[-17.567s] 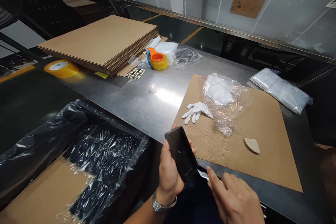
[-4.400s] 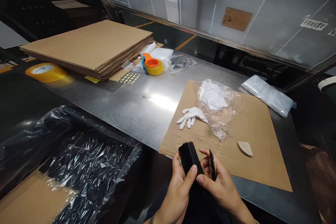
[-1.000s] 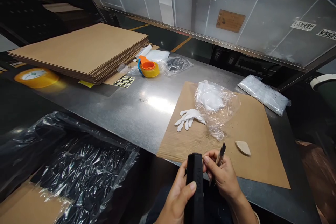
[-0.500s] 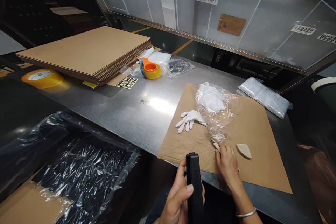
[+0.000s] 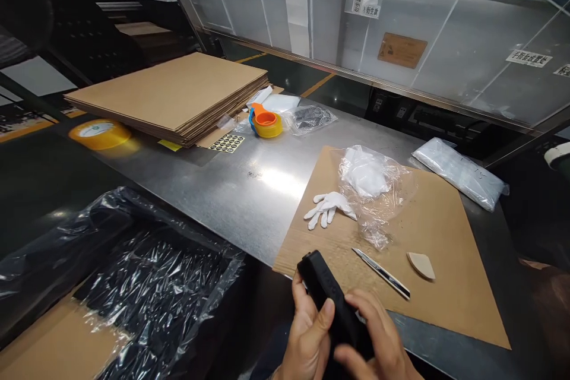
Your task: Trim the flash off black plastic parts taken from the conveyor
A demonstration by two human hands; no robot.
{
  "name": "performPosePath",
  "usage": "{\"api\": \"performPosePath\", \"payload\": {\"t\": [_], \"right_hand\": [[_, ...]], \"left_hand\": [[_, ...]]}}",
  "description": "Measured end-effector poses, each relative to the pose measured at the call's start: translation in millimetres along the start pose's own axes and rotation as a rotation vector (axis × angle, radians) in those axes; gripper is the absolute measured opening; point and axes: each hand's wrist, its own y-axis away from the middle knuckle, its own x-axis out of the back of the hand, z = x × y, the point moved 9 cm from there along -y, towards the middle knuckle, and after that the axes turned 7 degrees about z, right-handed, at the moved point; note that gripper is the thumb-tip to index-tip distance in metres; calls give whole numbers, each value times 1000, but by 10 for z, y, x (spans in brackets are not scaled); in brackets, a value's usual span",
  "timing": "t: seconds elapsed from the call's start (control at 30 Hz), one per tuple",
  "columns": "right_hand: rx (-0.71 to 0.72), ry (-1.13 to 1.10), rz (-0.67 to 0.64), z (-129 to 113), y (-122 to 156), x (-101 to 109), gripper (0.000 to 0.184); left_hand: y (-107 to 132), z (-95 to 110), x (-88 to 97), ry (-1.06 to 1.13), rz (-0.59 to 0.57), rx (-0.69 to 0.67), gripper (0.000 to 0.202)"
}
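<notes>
A long black rectangular object [image 5: 327,288], its kind unclear, is gripped in my left hand [image 5: 307,335], with the thumb pressed along its top face. My right hand [image 5: 378,332] holds the near right side of the same object; its thumb is slightly blurred. Beyond my hands a utility knife [image 5: 382,273] lies on the cardboard sheet [image 5: 463,285], touched by neither hand. To the knife's right rests a small beige wedge-shaped piece [image 5: 421,265]. A white glove [image 5: 330,209] lies to the left of a clear plastic bag [image 5: 378,228] with white contents.
Stacked cardboard sheets [image 5: 178,92] stand at the back left of the metal table [image 5: 214,190]. Around them are a roll of yellow tape [image 5: 100,134], a tape dispenser [image 5: 267,124] and a sticker sheet [image 5: 227,142]. A wrapped plastic pack [image 5: 461,172] lies at right. Black plastic film [image 5: 155,285] fills the lower left.
My right hand has left the utility knife on the cardboard and come back to the black object. The black object is now tilted to the left. The view has shifted slightly.
</notes>
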Motion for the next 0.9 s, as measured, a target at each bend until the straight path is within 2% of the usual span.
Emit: {"api": "performPosePath", "payload": {"t": [0.07, 0.13, 0.2, 0.33, 0.47, 0.7, 0.9], "right_hand": [[-71, 12, 63, 112, 0, 83, 39], [-184, 1, 118, 295, -23, 223, 34], [-255, -19, 137, 421, -67, 368, 29], [-189, -69, 121, 391, -205, 549, 28], [-188, -136, 111, 393, -289, 537, 27], [-213, -188, 116, 448, -357, 451, 24], [-223, -191, 78, 451, -431, 371, 27]], "left_hand": [[10, -25, -22, 14, -46, 33, 69], [39, -49, -44, 14, -123, 96, 52], [78, -45, -48, -24, -184, 145, 47], [191, -82, -86, -252, -292, 230, 42], [284, -115, -143, -434, -359, 236, 49], [295, -81, -99, -470, -315, 221, 50], [283, -61, -100, -493, -344, 227, 53]]}}
